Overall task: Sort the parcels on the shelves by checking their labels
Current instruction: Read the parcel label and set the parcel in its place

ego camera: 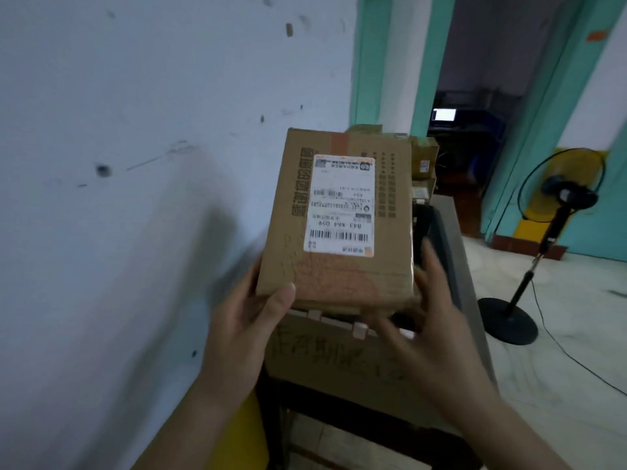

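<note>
- Left of the parcel there is only the marked white wall (135,164); no sorted pile shows on that side.
- The left hand (244,320) grips the parcel's near left corner, with the thumb laid over the top face and the fingers curled underneath.
- The parcel (288,232), a flat cardboard box, is held up in the air in front of the person, with its top face towards the camera.
- Its label (341,205) faces up but reads upside down from here. I judge this to be the checking step for this one parcel, which is not yet placed.
- Just below the parcel sits a larger cardboard box (325,357) with handwriting on it, resting on a dark shelf frame (339,401).
- The right hand (417,320) is at the parcel's near right edge, fingers spread. Motion blur hides whether it grips or merely touches.
- Beyond the parcel's far right corner, more parcels (424,164) are stacked, so sorting looks far from finished.
- Well to the right of the parcel, a standing fan (559,188) is on the floor.
</note>
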The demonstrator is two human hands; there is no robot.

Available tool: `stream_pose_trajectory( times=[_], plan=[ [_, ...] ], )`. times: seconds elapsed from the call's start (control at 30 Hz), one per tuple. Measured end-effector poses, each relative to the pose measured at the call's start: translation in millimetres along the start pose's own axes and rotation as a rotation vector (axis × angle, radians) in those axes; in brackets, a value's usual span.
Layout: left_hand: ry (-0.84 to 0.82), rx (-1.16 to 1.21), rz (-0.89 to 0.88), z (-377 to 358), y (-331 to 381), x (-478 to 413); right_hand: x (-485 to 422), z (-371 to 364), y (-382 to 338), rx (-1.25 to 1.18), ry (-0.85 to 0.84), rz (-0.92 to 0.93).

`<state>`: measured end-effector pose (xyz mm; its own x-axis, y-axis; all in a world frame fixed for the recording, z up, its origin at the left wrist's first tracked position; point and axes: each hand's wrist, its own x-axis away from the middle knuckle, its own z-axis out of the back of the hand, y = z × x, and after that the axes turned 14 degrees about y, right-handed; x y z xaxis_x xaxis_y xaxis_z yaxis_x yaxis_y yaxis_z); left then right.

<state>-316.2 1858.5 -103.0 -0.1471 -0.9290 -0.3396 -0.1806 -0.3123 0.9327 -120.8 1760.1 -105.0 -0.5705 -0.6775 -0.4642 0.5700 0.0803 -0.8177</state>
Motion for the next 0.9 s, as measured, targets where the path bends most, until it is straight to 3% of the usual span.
stream_pose_trajectory(
  times=[0.07, 0.13, 0.27, 0.37, 0.43, 0.57, 0.73, 0.9],
  plan=[
    [-0.035, -0.02, 0.062, -19.8, -10.3, -32.8, -41.3, 1.7, -2.8, 0.309, 0.062, 0.209],
    [-0.104, -0.066, 0.109, -38.5, -24.1, -65.4, -78.3, -3.5, -4.3, 0.623, -0.012, 0.424],
    [-0.342, -0.233, 0.147, -77.1, -68.7, -107.6, -132.3, -34.4, 30.8, 0.959, -0.424, 0.32],
    [-0.478, -0.352, 0.288, -94.8, -111.8, -123.8, -145.9, -51.2, 76.3, 1.078, -0.673, 0.19],
    [-0.653, -0.474, 0.359, -100.1, -133.8, -134.5, -147.0, -53.0, 104.5, 1.073, -0.795, 0.13],
    [-1.066, -0.869, 0.265, -114.9, -153.0, -149.4, -141.2, -67.0, 138.9, 1.072, -0.98, 0.009],
    [-1.263, -1.104, 0.039, -117.6, -156.2, -155.1, -135.3, -88.4, 154.8, 1.28, -1.025, 0.23],
    [-1.198, -1.292, -0.121, -109.8, -151.0, -163.5, -148.4, -114.5, 170.9, 1.255, -1.113, 0.485]
  ],
)
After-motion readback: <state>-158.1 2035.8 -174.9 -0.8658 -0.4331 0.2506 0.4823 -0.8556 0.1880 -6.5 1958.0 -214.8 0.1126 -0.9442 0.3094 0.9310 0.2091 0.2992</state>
